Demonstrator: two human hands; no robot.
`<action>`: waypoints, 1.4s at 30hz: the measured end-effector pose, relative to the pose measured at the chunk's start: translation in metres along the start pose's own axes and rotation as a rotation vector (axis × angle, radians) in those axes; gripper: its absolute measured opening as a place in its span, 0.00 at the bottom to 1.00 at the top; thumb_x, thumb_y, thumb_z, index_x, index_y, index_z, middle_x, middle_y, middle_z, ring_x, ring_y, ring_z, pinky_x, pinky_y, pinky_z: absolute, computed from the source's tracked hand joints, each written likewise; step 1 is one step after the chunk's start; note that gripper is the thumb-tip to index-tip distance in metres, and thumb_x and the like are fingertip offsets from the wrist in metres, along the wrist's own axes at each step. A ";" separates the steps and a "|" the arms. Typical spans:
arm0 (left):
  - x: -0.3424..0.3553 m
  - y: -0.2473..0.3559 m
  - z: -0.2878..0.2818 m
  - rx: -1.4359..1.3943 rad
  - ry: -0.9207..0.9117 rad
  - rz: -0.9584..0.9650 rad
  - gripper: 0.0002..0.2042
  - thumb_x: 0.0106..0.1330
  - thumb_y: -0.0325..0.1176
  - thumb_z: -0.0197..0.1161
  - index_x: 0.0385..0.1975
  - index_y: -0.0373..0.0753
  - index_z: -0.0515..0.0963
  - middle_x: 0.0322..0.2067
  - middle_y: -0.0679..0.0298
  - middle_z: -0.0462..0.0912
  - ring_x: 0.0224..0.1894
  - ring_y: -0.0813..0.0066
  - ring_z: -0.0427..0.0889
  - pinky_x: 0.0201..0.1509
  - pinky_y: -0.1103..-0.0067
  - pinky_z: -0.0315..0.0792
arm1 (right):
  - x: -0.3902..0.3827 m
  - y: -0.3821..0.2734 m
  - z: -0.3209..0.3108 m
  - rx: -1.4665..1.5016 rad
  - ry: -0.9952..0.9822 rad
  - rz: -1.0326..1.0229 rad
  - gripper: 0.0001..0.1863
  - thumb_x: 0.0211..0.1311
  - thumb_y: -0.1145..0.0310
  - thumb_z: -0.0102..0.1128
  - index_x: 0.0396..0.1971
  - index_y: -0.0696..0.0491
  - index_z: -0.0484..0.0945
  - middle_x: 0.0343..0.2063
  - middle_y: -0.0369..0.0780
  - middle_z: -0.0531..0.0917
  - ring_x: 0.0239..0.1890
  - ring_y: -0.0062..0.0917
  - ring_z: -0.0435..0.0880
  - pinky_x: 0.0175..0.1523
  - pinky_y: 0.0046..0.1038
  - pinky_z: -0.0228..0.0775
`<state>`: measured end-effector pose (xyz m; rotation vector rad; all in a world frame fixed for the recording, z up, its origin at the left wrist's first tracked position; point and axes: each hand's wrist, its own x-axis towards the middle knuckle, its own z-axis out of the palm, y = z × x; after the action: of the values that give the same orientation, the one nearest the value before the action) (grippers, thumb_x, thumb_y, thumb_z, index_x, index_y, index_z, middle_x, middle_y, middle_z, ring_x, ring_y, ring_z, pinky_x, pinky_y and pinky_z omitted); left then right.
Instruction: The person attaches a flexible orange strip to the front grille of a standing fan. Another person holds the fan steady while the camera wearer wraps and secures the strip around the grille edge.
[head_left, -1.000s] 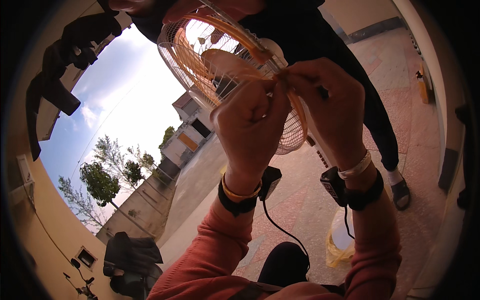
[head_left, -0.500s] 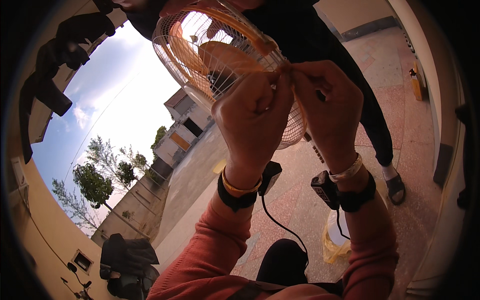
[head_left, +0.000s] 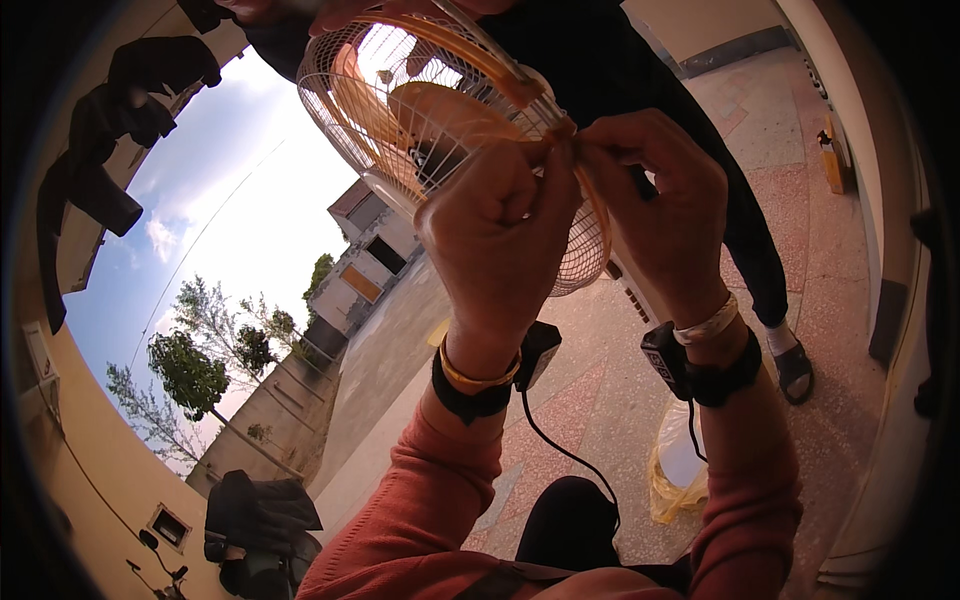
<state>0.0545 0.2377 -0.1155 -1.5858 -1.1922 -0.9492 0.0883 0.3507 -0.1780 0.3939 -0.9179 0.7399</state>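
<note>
An electric fan with a white wire guard (head_left: 350, 110) is tilted at the top of the view, its orange blades (head_left: 455, 110) showing through the mesh. An orange band (head_left: 470, 50) runs along the guard's rim. My left hand (head_left: 500, 220) is closed at the rim's near end, thumb and fingertips pinching it. Beside it, my right hand (head_left: 660, 190) pinches the same spot, its fingertips almost touching the left ones. What exactly lies between the fingertips is mostly hidden. Another person's hand (head_left: 345, 12) rests on the fan's upper edge.
A person in dark clothes (head_left: 600, 70) stands just beyond the fan, one sandalled foot (head_left: 795, 372) on the tiled floor. A yellow translucent bag (head_left: 665, 495) lies near my right forearm. A yellow object (head_left: 832, 160) stands by the right wall. A dark-covered motorbike (head_left: 260, 530) is at lower left.
My right hand's fingers have parted slightly from the left ones, and its wrist has shifted a little right. My left hand and the fan have moved slightly left.
</note>
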 end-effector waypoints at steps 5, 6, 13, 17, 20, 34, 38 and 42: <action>0.000 0.002 -0.001 0.039 0.004 0.024 0.15 0.53 0.22 0.70 0.12 0.36 0.69 0.11 0.73 0.59 0.15 0.89 0.56 0.16 0.86 0.50 | 0.001 0.002 0.002 0.001 0.008 -0.029 0.05 0.54 0.76 0.64 0.32 0.55 0.80 0.26 0.36 0.82 0.27 0.19 0.84 0.30 0.18 0.75; 0.000 0.002 -0.001 0.038 0.005 0.023 0.14 0.53 0.22 0.69 0.13 0.36 0.69 0.11 0.73 0.59 0.15 0.89 0.56 0.17 0.86 0.50 | 0.001 0.001 0.003 -0.001 0.013 -0.025 0.05 0.54 0.76 0.64 0.32 0.54 0.80 0.26 0.36 0.82 0.27 0.18 0.84 0.29 0.18 0.75; 0.000 0.004 -0.002 0.031 -0.005 0.015 0.13 0.54 0.22 0.69 0.14 0.35 0.71 0.12 0.73 0.59 0.16 0.89 0.57 0.17 0.87 0.50 | 0.004 -0.001 0.000 -0.106 0.019 -0.112 0.05 0.54 0.76 0.64 0.31 0.54 0.80 0.25 0.35 0.82 0.26 0.18 0.83 0.28 0.18 0.74; 0.001 0.003 -0.001 0.045 -0.010 0.018 0.13 0.54 0.22 0.69 0.14 0.35 0.71 0.11 0.73 0.60 0.15 0.90 0.58 0.17 0.87 0.51 | 0.005 -0.002 0.002 -0.123 0.050 -0.130 0.05 0.53 0.76 0.65 0.30 0.54 0.80 0.25 0.35 0.82 0.26 0.18 0.83 0.27 0.18 0.74; 0.001 0.002 0.000 0.018 -0.012 0.025 0.13 0.54 0.23 0.69 0.14 0.35 0.71 0.11 0.73 0.61 0.15 0.90 0.58 0.17 0.87 0.51 | 0.003 -0.001 0.004 -0.105 0.079 -0.116 0.06 0.52 0.77 0.66 0.30 0.54 0.80 0.25 0.35 0.82 0.26 0.18 0.83 0.27 0.18 0.74; 0.000 0.005 -0.002 0.119 -0.115 0.024 0.18 0.58 0.20 0.64 0.13 0.38 0.63 0.25 0.57 0.84 0.22 0.82 0.81 0.20 0.90 0.70 | 0.011 0.006 -0.010 -0.117 -0.041 -0.225 0.04 0.55 0.74 0.64 0.30 0.54 0.79 0.27 0.35 0.82 0.27 0.20 0.84 0.27 0.20 0.76; 0.001 0.004 -0.001 0.080 -0.060 0.014 0.15 0.55 0.22 0.68 0.13 0.37 0.68 0.16 0.67 0.68 0.17 0.86 0.65 0.17 0.87 0.57 | 0.011 0.001 -0.010 -0.201 -0.037 -0.250 0.04 0.55 0.74 0.64 0.30 0.54 0.79 0.27 0.35 0.82 0.28 0.21 0.84 0.27 0.19 0.76; 0.001 0.002 0.000 0.029 -0.029 -0.003 0.13 0.53 0.23 0.69 0.14 0.36 0.71 0.11 0.72 0.60 0.15 0.88 0.58 0.16 0.85 0.51 | 0.009 -0.002 -0.004 -0.209 0.023 -0.262 0.04 0.54 0.76 0.64 0.31 0.55 0.79 0.26 0.36 0.82 0.28 0.21 0.84 0.27 0.18 0.75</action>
<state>0.0566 0.2378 -0.1153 -1.5805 -1.2235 -0.9094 0.0958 0.3552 -0.1728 0.3123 -0.8916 0.4032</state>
